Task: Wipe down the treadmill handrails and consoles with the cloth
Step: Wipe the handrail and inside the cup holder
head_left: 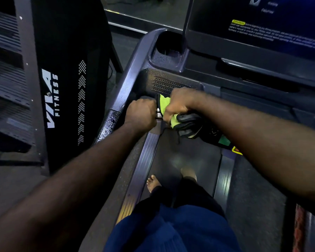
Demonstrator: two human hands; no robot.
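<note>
I stand on a treadmill under its console [262, 57]. My left hand [141, 110] is a fist curled round the inner grip bar [158, 114], just inside the wet-looking left handrail [127, 79]. Right beside it, my right hand [180, 103] grips a yellow-green and black cloth [164, 104] and holds it against the same bar. The cloth's black end [189, 124], which looks like glove fingers, hangs out under that hand. The bar itself is mostly hidden by both hands.
A cup holder [168, 44] sits at the console's left corner, with a vent grille [164, 85] below it. A black VIA FITNESS machine [69, 88] stands close on the left. My bare feet [153, 182] are on the belt [185, 155].
</note>
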